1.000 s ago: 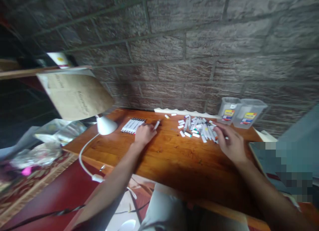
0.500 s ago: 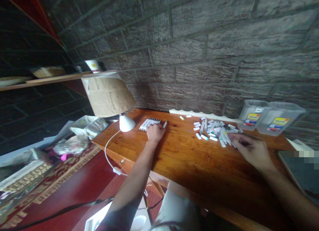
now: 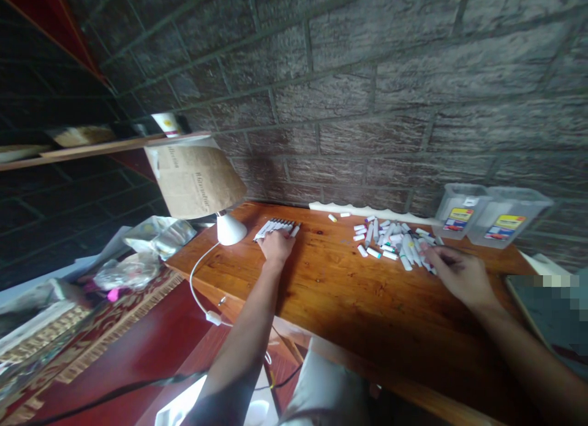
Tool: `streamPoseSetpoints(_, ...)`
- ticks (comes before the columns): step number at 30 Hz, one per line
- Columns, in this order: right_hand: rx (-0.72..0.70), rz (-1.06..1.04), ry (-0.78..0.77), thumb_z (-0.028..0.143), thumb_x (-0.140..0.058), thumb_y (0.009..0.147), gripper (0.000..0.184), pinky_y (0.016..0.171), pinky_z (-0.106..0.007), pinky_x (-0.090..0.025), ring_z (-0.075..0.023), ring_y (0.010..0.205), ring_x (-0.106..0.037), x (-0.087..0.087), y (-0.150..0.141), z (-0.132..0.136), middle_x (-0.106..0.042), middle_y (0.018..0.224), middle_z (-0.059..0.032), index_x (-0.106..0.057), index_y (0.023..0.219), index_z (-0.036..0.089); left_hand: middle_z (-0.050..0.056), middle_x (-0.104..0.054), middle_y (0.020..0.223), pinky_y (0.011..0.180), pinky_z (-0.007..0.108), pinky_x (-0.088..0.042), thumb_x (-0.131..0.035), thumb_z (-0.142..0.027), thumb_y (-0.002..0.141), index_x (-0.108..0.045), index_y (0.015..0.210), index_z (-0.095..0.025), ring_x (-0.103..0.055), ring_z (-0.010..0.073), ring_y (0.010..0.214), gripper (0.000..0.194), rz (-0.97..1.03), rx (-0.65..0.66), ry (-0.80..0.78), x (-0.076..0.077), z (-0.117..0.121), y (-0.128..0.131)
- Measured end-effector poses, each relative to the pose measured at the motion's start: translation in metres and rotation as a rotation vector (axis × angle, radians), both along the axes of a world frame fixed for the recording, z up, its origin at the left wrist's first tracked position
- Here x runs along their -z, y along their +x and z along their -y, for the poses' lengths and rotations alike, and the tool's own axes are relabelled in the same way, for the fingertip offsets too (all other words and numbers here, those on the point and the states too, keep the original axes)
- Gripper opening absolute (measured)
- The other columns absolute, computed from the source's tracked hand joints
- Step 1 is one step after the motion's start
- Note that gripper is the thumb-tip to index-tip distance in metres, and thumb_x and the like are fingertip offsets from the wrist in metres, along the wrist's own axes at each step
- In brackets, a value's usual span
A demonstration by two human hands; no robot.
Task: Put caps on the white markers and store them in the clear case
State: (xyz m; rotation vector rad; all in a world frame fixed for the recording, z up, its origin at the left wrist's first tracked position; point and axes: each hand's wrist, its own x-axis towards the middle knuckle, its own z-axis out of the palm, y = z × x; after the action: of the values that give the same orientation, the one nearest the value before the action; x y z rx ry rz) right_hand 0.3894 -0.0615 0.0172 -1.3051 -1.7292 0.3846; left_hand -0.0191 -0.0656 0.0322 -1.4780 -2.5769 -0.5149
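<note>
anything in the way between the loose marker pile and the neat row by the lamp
Only the left hand, at the near side of the marker row, partly covering it. Nothing visible stands straight between that hand and the loose pile; two short pieces lie farther back, towards the wall.

a row of white markers with dark far ends lies flat, side by side, on the left part of the wooden table, its near ends partly hidden. well apart to the right, a loose pile of white and grey markers points in mixed directions, some overlapping, with short white pieces along its left side, several colour-tipped.
</note>
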Motion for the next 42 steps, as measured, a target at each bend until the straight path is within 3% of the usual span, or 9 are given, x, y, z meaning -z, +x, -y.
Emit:
streamPoseSetpoints(2, 0.027, -0.018, -0.003, 0.062, -0.053, 0.085, 0.049, 0.052, -0.028, -0.047, -0.0171, 0.053, -0.060, -0.0024, 0.0002, 0.0002, -0.068, 0.064, -0.0052, -0.073, 0.079, 0.017, 0.007, -0.074, 0.101, 0.096, 0.044, -0.036, -0.056, -0.038, 0.081, -0.076, 0.094, -0.029, -0.061, 0.0269, 0.106, 0.025, -0.003, -0.012, 0.008, 0.0006, -0.0006, -0.0014)
streamPoseSetpoints(7, 0.080, -0.056, -0.034, 0.066, -0.053, 0.082, 0.061, 0.047, -0.030, -0.046, -0.0166, 0.045, -0.056, -0.0070, 0.0009, 0.0002, -0.068, 0.064, -0.0050, -0.069, 0.113, 0.016, 0.007, -0.074, 0.100, 0.096, 0.045, -0.036, -0.054, -0.041, 0.084, -0.076, 0.094, -0.030, -0.063, 0.0276, 0.103, 0.027, 0.010, 0.009, 0.002, 0.0022, -0.0015, -0.0035)
streamPoseSetpoints(11, 0.076, 0.008, -0.033, 0.067, -0.052, 0.082, 0.052, 0.052, -0.030, -0.046, -0.0166, 0.052, -0.059, -0.0060, 0.0024, -0.0001, -0.068, 0.065, -0.0043, -0.072, 0.085, 0.019, 0.007, -0.075, 0.099, 0.098, 0.045, -0.034, -0.054, -0.043, 0.085, -0.075, 0.095, -0.029, -0.065, 0.0274, 0.100, 0.028, 0.043, -0.018, 0.001, 0.0021, -0.0021, -0.0047)
streamPoseSetpoints(15, 0.035, 0.025, -0.065, 0.064, -0.050, 0.085, 0.051, 0.048, -0.028, -0.041, -0.0147, 0.047, -0.053, -0.0042, 0.0004, -0.0002, -0.058, 0.051, -0.0015, -0.061, 0.062, 0.020, 0.008, -0.075, 0.100, 0.097, 0.044, -0.035, -0.053, -0.037, 0.085, -0.074, 0.098, -0.027, -0.066, 0.0270, 0.100, 0.027, 0.033, -0.034, 0.027, 0.0020, -0.0020, -0.0041)
streamPoseSetpoints(21, 0.051, -0.049, -0.058, 0.060, -0.053, 0.083, 0.049, 0.051, -0.029, -0.045, -0.0170, 0.050, -0.058, -0.0033, 0.0011, -0.0036, -0.070, 0.066, -0.0050, -0.069, 0.101, 0.017, 0.009, -0.074, 0.102, 0.096, 0.043, -0.035, -0.052, -0.035, 0.086, -0.073, 0.100, -0.027, -0.065, 0.0270, 0.102, 0.027, 0.017, -0.038, 0.087, 0.0012, -0.0018, -0.0028)
streamPoseSetpoints(24, 0.054, -0.015, -0.084, 0.059, -0.053, 0.083, 0.043, 0.054, -0.028, -0.044, -0.0159, 0.053, -0.059, -0.0056, 0.0015, -0.0024, -0.067, 0.063, -0.0030, -0.070, 0.082, 0.019, 0.009, -0.074, 0.102, 0.098, 0.043, -0.033, -0.052, -0.033, 0.086, -0.073, 0.099, -0.027, -0.065, 0.0268, 0.103, 0.025, 0.034, -0.036, 0.059, 0.0005, -0.0021, -0.0024)
streamPoseSetpoints(28, 0.035, 0.067, -0.086, 0.059, -0.049, 0.087, 0.050, 0.051, -0.026, -0.038, -0.0126, 0.048, -0.051, -0.0093, -0.0013, 0.0021, -0.054, 0.049, 0.0009, -0.059, 0.058, 0.020, 0.008, -0.074, 0.103, 0.099, 0.043, -0.033, -0.052, -0.029, 0.085, -0.072, 0.101, -0.028, -0.065, 0.0263, 0.103, 0.026, 0.053, -0.050, 0.049, -0.0005, -0.0020, -0.0018)
streamPoseSetpoints(39, 0.002, 0.037, -0.077, 0.060, -0.050, 0.086, 0.048, 0.051, -0.027, -0.040, -0.0145, 0.050, -0.053, -0.0033, -0.0014, -0.0012, -0.057, 0.053, 0.0002, -0.060, 0.060, 0.021, 0.010, -0.074, 0.103, 0.098, 0.044, -0.035, -0.051, -0.032, 0.086, -0.073, 0.103, -0.027, -0.065, 0.0278, 0.102, 0.028, 0.022, -0.031, 0.017, 0.0003, -0.0010, -0.0019)
streamPoseSetpoints(42, -0.014, -0.013, -0.068, 0.059, -0.053, 0.083, 0.043, 0.052, -0.028, -0.043, -0.0155, 0.051, -0.056, -0.0019, -0.0005, -0.0039, -0.064, 0.058, -0.0013, -0.068, 0.077, 0.020, 0.010, -0.074, 0.104, 0.094, 0.041, -0.039, -0.051, -0.032, 0.087, -0.073, 0.103, -0.025, -0.065, 0.0278, 0.102, 0.028, -0.004, 0.014, 0.040, -0.0016, -0.0004, -0.0004)
